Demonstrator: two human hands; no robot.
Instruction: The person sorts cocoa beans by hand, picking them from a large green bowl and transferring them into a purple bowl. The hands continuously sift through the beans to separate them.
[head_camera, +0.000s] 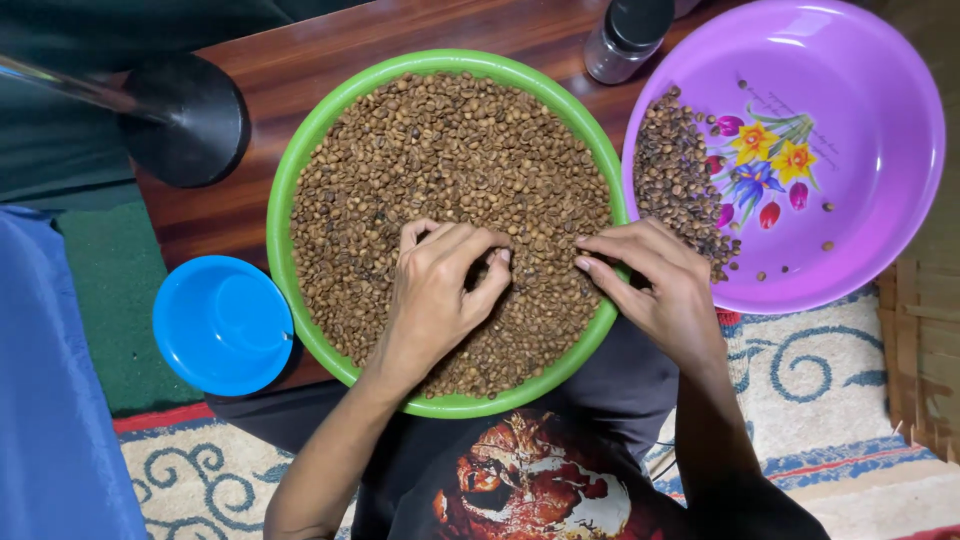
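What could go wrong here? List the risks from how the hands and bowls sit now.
The green bowl juts past the wooden table edge toward the lap; pressure from the left hand might tip it. The beans lie heaped near the rim, so the right hand, resting there, could flick some out. The purple bowl also overhangs and may slide.

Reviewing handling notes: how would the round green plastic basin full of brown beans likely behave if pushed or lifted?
The round green plastic basin is probably heavy, being filled nearly to its rim. The brown beans lie loose, so tilting would likely spill them. Its thin rim may flex.
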